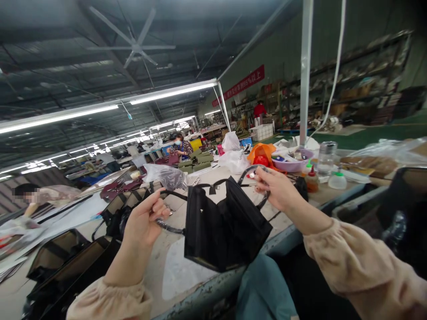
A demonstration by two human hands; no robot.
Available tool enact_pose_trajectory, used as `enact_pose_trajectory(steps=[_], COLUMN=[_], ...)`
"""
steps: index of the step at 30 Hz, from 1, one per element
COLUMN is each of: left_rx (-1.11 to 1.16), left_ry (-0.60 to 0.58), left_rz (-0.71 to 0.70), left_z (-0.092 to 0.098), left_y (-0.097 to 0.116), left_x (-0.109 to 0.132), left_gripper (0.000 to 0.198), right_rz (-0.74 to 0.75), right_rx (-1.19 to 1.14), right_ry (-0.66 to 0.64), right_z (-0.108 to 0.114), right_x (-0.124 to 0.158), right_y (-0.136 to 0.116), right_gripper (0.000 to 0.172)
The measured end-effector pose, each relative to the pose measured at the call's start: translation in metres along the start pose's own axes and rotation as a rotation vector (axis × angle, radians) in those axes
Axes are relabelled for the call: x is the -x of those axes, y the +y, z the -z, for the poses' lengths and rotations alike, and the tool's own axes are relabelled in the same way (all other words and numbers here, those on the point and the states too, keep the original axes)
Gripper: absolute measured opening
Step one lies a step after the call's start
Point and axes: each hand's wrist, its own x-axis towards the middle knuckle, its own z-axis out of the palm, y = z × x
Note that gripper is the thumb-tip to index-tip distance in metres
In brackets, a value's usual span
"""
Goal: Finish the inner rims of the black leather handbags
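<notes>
A black handbag hangs in front of me over the table's front edge, its top spread open so the dark inside shows. My left hand is closed around the handle on the left side, which seems to have clear wrapping on it. On the opposite side, my right hand pinches the other handle, pulled up and to the right. A small snap shows on the bag's inner left panel. Behind the opening a thin strap with a dark tab spans between the two sides.
More black bags stand at the left of the worktable. A lilac basin, a red-capped bottle, a clear jar and plastic bags lie at the back right. A metal post rises there. Co-workers sit farther off.
</notes>
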Motion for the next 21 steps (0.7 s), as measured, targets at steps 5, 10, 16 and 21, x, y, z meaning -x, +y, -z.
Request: enact_pose_trajectory(steps=[5,10,16,21], left_rx=[-0.192,-0.321,-0.556,-0.885], left_ry=[0.070,-0.032,-0.001,0.004], left_rz=[-0.009,-0.215,-0.071,0.111], left_z=[-0.009,-0.020,0.044,0.078], left_y=[-0.039,-0.085,-0.133,-0.149], left_x=[-0.029,-0.027,-0.013,-0.001], left_gripper=[0.013,0.053,0.054,0.052], right_rz=[-0.015,0.306,0.293,0.137], right_rx=[0.036,0.562,0.981,1.004], right_ry=[0.067,-0.001,-0.586,-0.797], right_z=[-0.013,-0.033,-0.036,-0.050], right_x=[-0.017,0.033,0.117,0.134], right_y=[0.012,0.043,0.155,0.231], right_gripper=[0.035,0.026,0.007,0.011])
